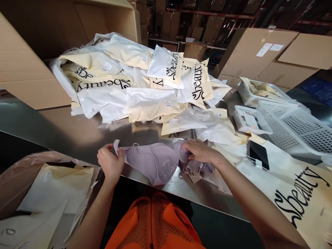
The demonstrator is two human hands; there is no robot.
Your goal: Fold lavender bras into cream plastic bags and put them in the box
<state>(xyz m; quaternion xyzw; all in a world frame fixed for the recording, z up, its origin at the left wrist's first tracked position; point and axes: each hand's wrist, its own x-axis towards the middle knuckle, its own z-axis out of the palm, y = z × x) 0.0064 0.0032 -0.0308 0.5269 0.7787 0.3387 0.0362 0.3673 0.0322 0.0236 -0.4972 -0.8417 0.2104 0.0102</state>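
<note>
Tabletop point(77, 133), bare metal, dial centred on the lilac garment point(141, 160); 12 points away from the wearer. Near edge slants from about 9 o'clock, passes just below the garment at 6, leaves towards 4. Garment's lower point lies at that edge. Widest free metal: between 9 and 10. At 12, a narrow gap, then a pile of bagged packages point(153, 103). At 3, packages crowd close, with a phone point(258, 154) beyond; white basket point(303, 128) between 2 and 3. Off the table, between 8 and 9, a lined bin point(26, 180) holds more packages.

Left hand point(111, 162): forearm enters from 8 o'clock, wrist upright, thumb and fingers pinching the garment's end at 9. Right hand point(198, 150): forearm crosses from 4 o'clock, palm down, fingers curved onto bunched lilac fabric point(193, 167) at 3 (whether the same piece, unclear). Cannot tell if those fingers grip or merely rest. Hands well apart, garment spread between.
</note>
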